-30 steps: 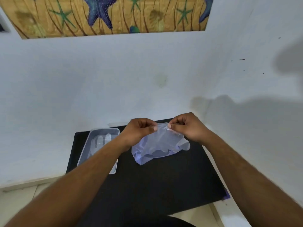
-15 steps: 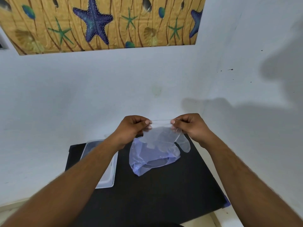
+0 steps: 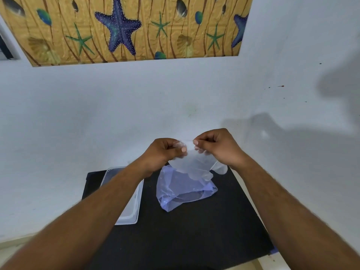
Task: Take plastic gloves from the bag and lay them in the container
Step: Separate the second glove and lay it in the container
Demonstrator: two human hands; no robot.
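- My left hand (image 3: 165, 151) and right hand (image 3: 216, 147) are up in front of the wall, thumb and fingertips of each pinched on the cuff edge of one clear glove (image 3: 192, 164).
- The two pinches sit close together, nearly touching, so I read this as working the thin cuff open or peeling layers apart.
- The glove hangs free above the bag (image 3: 183, 191), its fingers drooping onto the bag's top.
- The bag lies slumped on the black mat (image 3: 194, 240), just right of the container (image 3: 134, 207).
- My left forearm covers most of the container, so I can't tell how many gloves are in it.
- By my reckoning this glove is out but not laid down; the carry left is still to do.
- Whether the bag holds more, I can't tell.
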